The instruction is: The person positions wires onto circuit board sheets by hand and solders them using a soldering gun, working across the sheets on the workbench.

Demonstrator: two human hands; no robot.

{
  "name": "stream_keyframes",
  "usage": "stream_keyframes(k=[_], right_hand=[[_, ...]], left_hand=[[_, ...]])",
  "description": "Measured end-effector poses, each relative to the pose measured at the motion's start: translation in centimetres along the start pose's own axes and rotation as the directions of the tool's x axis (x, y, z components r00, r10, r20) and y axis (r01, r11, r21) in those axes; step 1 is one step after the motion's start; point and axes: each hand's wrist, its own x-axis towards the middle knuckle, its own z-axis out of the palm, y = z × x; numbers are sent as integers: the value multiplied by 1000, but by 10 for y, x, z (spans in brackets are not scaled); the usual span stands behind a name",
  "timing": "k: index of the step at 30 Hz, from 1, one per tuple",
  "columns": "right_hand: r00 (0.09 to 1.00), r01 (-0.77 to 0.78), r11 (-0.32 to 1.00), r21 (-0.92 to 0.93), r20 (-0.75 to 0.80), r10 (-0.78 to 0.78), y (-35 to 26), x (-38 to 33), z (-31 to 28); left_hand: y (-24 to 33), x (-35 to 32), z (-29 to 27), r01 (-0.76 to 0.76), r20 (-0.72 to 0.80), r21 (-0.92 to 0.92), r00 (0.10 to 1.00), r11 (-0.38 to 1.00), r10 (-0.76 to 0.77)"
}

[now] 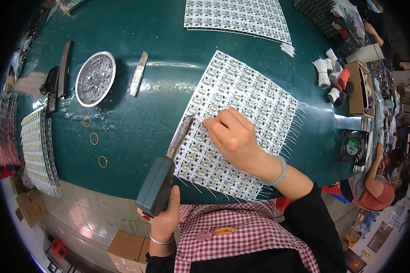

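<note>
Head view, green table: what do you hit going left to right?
Stack of circuit strips → black tool → round foil dish → flat metal bar → soldering iron in left hand → right hand on circuit panel → small fan.

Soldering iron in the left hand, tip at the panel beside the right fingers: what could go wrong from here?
1. The soldering iron tip lies close to the right hand fingertips pressing the panel of small circuit boards; a slip could burn them.
2. The panel overhangs the green table edge at the near side, so downward pressure might tip or shift it.
3. The left hand grips only the handle's rear end, which may make the tip less steady.
</note>
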Motion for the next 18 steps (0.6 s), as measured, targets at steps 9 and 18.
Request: stream_keyframes(k=[9, 18], right_hand=[[999, -11, 1000, -6, 39, 11, -3, 0, -12], [1000, -16, 996, 91, -25, 19, -8, 5, -13]], left_hand=[[2, 0, -2, 24, -16, -31, 1000, 999, -25], [-1, -2, -6, -18, -20, 3, 1000, 1000, 19]])
